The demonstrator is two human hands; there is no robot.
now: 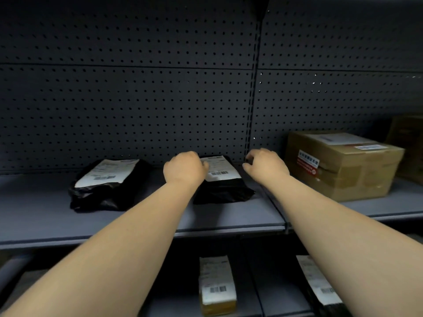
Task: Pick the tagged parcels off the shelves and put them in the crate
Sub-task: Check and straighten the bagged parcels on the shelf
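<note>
A black plastic parcel [225, 186] with a white label lies in the middle of the grey shelf [41, 216]. My left hand [184, 168] rests on its left edge with fingers curled over the label. Just off the parcel's right side, my right hand [265, 163] hovers with its fingers bent and apart, and whether it touches is unclear. A second black parcel [107, 186] with a white label lies further left on the same shelf. No crate is in view.
A taped cardboard box [343, 165] stands at the right of the shelf, with another brown box [409, 143] behind it. The lower shelf holds a small yellow labelled parcel [217, 287] and a black labelled parcel [320, 287]. A pegboard wall [137, 99] closes the back.
</note>
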